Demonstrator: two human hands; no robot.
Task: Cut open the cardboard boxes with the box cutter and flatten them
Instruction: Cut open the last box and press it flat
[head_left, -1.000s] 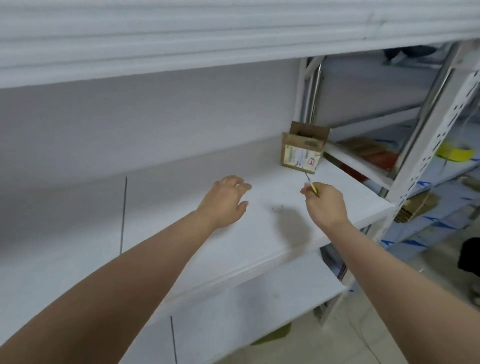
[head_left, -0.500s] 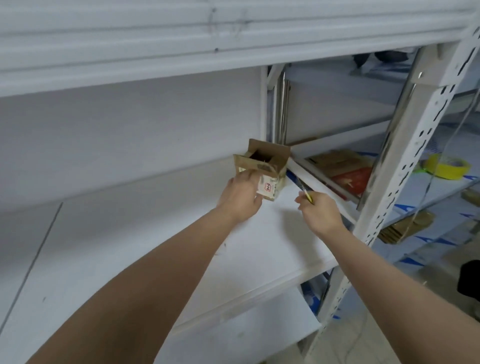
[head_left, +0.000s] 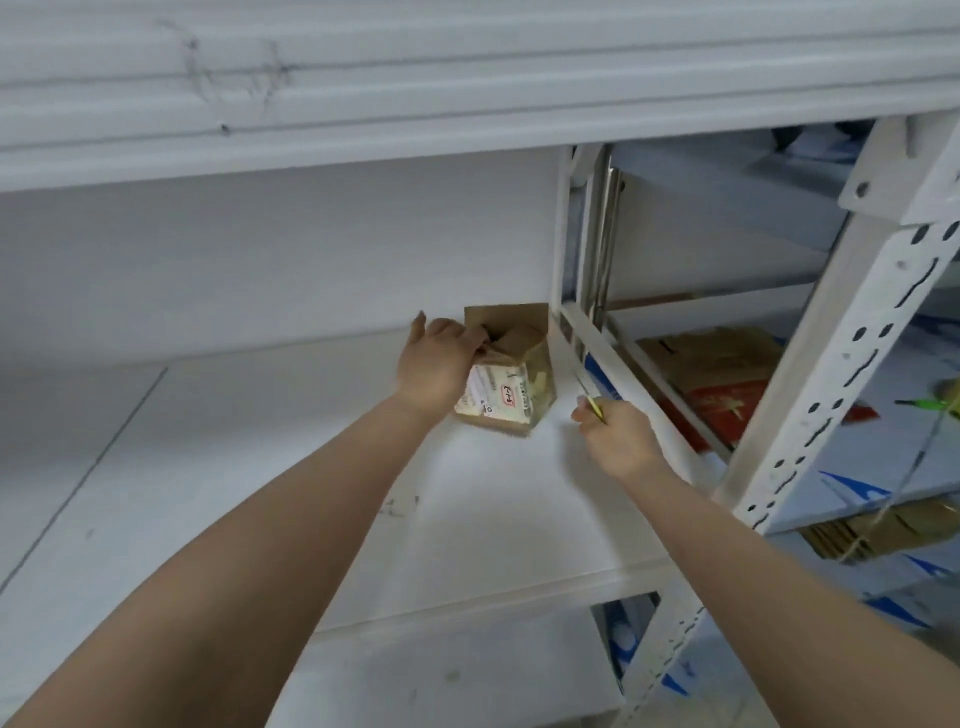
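One shelf (head_left: 322, 499) fills frame, white. One cardboard box (head_left: 511, 374) sits at frame centre, back right of shelf, top flaps up. Since a second ago, your left hand (head_left: 434, 366) went from hovering over bare shelf to gripping box top, fingers closed over flap; box now tilted, label toward you. Means box is steadied, ready for cut. Your right hand (head_left: 618, 434) is fisted round box cutter (head_left: 589, 397), just right of box, not touching. Blade tip blurred; cannot tell if extended. Box far side hidden.
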